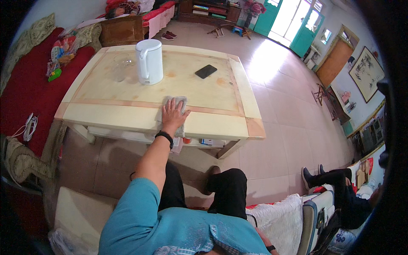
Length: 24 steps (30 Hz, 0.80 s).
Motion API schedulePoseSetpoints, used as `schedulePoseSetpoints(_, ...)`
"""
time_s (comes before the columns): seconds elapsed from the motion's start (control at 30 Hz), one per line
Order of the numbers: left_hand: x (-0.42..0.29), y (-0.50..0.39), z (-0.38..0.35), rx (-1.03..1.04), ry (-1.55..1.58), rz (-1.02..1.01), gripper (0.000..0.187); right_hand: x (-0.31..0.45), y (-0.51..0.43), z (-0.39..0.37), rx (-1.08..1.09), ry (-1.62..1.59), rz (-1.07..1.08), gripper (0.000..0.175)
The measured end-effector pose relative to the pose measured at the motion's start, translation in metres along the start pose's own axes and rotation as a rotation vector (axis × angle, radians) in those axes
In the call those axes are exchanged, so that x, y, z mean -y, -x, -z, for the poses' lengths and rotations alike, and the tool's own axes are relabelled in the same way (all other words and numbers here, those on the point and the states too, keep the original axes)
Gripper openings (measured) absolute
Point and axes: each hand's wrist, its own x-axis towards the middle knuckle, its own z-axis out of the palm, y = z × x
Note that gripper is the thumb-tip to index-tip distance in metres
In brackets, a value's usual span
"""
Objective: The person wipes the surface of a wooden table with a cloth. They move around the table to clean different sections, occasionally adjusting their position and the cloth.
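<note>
My left hand [173, 114], with a black wristband, lies palm down on a folded grey cloth [181, 101], holding it pressed against the near edge of a cream table [216, 125]. Part of the cloth hangs over that edge. Beyond the hand stands a white electric kettle [151, 63], its handle towards me. Clear glassware [120, 68], hard to make out, is left of the kettle. A black smartphone [206, 71] lies flat to the kettle's right. Low beside my body at the lower right is my right hand [262, 236], partly hidden; its grip is unclear.
A red-covered sofa [19, 92] on the left bears plastic packages [62, 52] and a white cable [31, 127]. Small items sit on the table's lower shelf [127, 133]. One person lies on a bed [122, 28] at the back; another person [344, 191] sits at the right.
</note>
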Motion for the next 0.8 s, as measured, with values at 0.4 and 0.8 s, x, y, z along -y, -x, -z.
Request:
schedulePoseSetpoints(0.4, 0.0, -0.001, 0.003, 0.039, 0.009, 0.017, 0.067, -0.017, 0.016, -0.053, -0.366, 0.042, -0.115, 0.017)
schedulePoseSetpoints(0.8, 0.002, -0.005, -0.01, 0.001, -0.066, -0.011, 0.066, -0.028, 0.047, -0.068, -0.672, -0.215, 0.074, 0.012)
